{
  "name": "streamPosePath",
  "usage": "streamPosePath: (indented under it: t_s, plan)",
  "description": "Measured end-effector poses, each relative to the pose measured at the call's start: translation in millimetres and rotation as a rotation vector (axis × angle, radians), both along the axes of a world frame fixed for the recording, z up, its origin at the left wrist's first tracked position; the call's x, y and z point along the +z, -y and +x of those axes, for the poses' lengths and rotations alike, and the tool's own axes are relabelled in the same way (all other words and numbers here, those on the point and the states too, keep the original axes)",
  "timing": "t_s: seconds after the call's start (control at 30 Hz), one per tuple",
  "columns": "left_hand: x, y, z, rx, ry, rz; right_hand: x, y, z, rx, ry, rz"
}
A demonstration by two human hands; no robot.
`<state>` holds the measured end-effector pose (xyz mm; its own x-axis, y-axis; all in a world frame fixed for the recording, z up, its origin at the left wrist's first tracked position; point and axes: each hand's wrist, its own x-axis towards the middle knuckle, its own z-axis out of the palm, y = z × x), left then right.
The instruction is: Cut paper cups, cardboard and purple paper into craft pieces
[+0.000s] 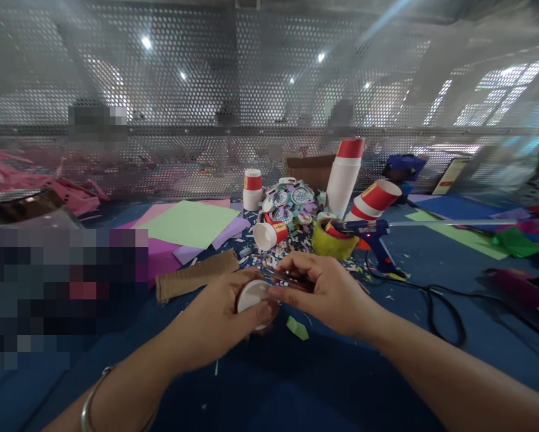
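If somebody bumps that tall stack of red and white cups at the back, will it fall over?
Probably, yes. The tall stack of cups already leans to one side and is narrow for its height, so a nudge would likely tip it. The cups look like thin paper, so it is probably light and slides easily. A cup lying on its side nearby suggests fallen ones may roll in a curve.

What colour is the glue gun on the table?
Blue glue gun, with an orange trigger; head view.
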<state>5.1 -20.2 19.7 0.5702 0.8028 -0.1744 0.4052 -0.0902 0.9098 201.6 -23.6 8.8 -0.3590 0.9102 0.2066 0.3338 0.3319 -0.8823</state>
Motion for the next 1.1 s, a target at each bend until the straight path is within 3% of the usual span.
streamPosePath:
  t_s: [0.17, 0.4, 0.6, 0.8, 1.1]
  plan:
    - [-5.4, 0, 1, -0.005, -0.020, 0.044, 1.7, 2, -2, 0.025, 0.006, -0.019]
    - [-14.9, 1, 2, 0.113, 0.091, 0.087, -1.7, 2, -2, 0.033, -0.068, -0.037]
    - [-8.2, 3, 7, 0.121, 0.142, -0.019, 1.0, 1, 0, 0.069, -0.094, -0.083]
    - [-2.5, 5, 9, 0.122, 0.072, 0.005, -2.2, -2, 3, 0.123, -0.091, -0.103]
    - [-5.9, 4, 2, 0.061, 0.029, -0.104, -2.3, 0, -3, 0.124, -0.104, -0.160]
